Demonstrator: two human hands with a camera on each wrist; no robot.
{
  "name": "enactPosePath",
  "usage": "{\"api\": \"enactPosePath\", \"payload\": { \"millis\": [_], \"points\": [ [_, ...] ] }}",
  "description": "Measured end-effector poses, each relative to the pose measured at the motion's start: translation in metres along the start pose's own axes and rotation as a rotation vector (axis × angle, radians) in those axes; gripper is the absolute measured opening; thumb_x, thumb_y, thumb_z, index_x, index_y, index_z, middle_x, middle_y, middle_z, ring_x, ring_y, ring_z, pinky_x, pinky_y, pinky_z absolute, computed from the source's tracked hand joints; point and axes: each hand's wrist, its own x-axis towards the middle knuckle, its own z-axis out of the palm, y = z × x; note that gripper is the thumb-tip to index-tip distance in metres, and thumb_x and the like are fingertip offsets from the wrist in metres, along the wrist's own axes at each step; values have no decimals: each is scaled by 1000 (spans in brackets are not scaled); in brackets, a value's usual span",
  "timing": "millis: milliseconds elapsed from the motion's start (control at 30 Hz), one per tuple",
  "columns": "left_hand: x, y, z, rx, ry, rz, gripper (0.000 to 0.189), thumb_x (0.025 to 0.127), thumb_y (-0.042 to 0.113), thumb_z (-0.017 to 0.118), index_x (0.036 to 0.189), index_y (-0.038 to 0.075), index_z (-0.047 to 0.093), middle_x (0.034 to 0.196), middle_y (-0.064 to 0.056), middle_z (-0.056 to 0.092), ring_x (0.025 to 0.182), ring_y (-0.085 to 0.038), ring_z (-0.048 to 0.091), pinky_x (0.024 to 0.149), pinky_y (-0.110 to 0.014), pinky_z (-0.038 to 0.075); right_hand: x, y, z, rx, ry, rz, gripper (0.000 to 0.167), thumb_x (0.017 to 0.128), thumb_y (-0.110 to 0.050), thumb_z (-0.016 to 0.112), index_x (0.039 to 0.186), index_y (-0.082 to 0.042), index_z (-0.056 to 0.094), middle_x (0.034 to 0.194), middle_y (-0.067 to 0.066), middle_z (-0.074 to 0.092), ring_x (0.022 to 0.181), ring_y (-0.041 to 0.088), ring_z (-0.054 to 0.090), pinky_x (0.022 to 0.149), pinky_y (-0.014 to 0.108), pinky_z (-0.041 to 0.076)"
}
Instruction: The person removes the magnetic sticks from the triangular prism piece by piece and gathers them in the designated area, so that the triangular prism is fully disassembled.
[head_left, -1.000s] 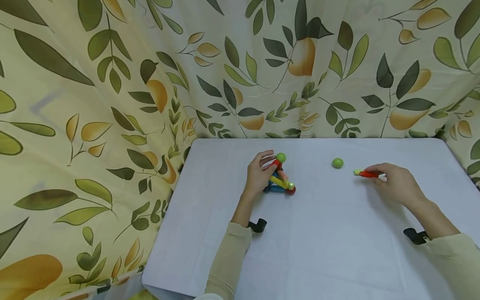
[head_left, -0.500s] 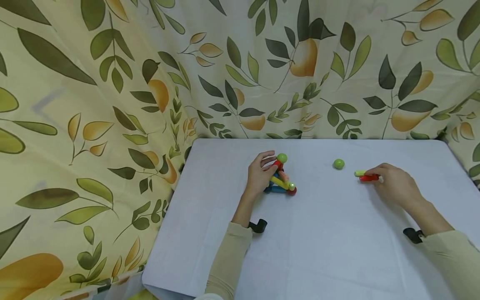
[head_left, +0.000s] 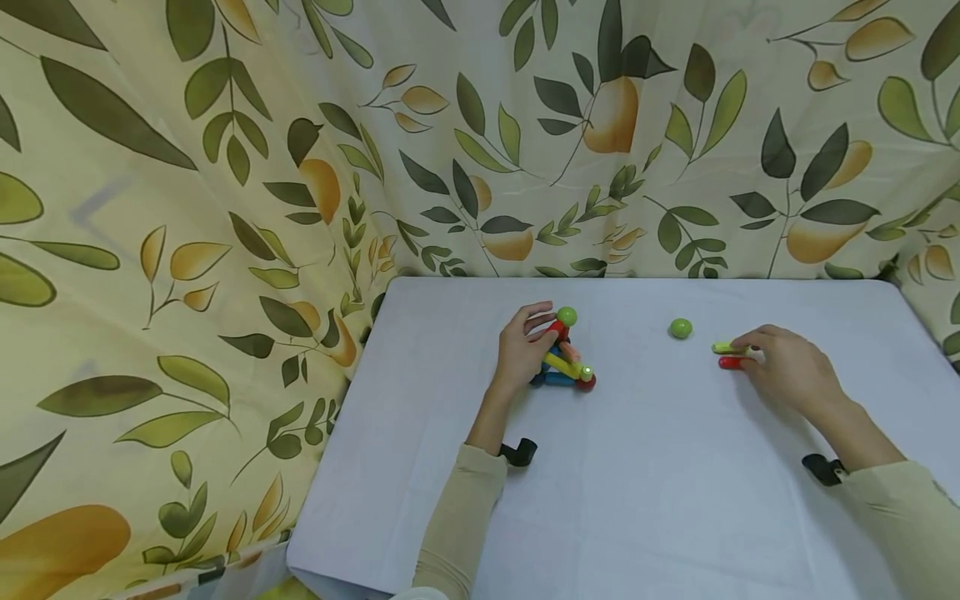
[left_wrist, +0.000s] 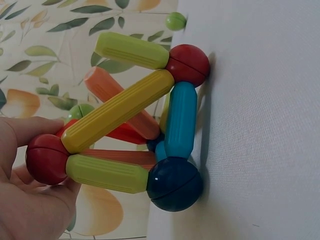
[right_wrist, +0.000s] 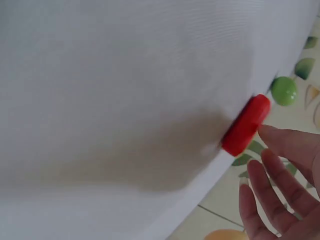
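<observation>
On the left of the table, my left hand (head_left: 517, 348) grips the upper part of a frame built from magnetic rods and balls (left_wrist: 120, 111). A red ball (left_wrist: 47, 159) of that frame sits against my fingers in the left wrist view; dark blue and red balls rest on the table. At the right, my right hand (head_left: 797, 368) touches two loose rods: a yellow-green rod (head_left: 723, 347) under the index finger and a red rod (right_wrist: 246, 125) at the thumb tip. The other fingers are spread loosely. The yellow-green rod is hidden in the right wrist view.
A loose green ball (head_left: 681, 328) lies left of the two rods, towards the back of the white-covered table (head_left: 645, 483). Behind and to the left hangs a leaf-patterned curtain (head_left: 480, 150). Each wrist carries a black camera mount (head_left: 519, 452).
The yellow-green and red rods, in line before, now lie apart, side by side, the red one nearer me. My left hand and the frame stay in place.
</observation>
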Motion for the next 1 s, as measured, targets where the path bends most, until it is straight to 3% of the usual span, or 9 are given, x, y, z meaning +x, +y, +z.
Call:
{"api": "enactPosePath", "payload": {
  "millis": [167, 433, 633, 833, 1000],
  "points": [
    [0, -1, 0, -9, -4, -1, 44, 95, -4, 72, 135, 14, 64, 134, 1, 66, 123, -21, 67, 98, -27, 57, 0, -14, -3, 51, 43, -5, 29, 88, 1, 78, 117, -1, 74, 120, 28, 65, 108, 53, 60, 84, 70, 48],
    [0, -2, 0, 2, -1, -9, 45, 95, -2, 73, 135, 17, 64, 135, 5, 65, 124, -18, 66, 98, -27, 57, -3, -58, -10, 175, 131, -85, 30, 87, -2, 82, 116, -3, 75, 117, 21, 70, 102, 45, 68, 81, 63, 54],
    [0, -2, 1, -9, 3, -8, 43, 96, -4, 72, 133, 16, 65, 138, -4, 65, 124, -22, 66, 97, -27, 57, -4, -86, -11, 246, 137, -120, 29, 87, -6, 84, 114, -4, 77, 116, 18, 73, 102, 40, 69, 83, 60, 57],
    [1, -5, 2, 1, 8, -5, 41, 96, -3, 72, 132, 18, 66, 136, 0, 66, 123, -18, 66, 98, -28, 57, -2, -103, -4, 293, 149, -149, 26, 86, -7, 85, 111, -10, 78, 110, 7, 76, 98, 29, 73, 83, 48, 59],
    [0, -4, 2, -4, 2, 2, 43, 96, -3, 72, 133, 17, 65, 135, 5, 66, 122, -15, 66, 98, -27, 57, 1, -114, 6, 367, 85, -136, 26, 89, -12, 85, 113, -13, 78, 110, 5, 76, 98, 25, 74, 83, 30, 60]
  ]
}}
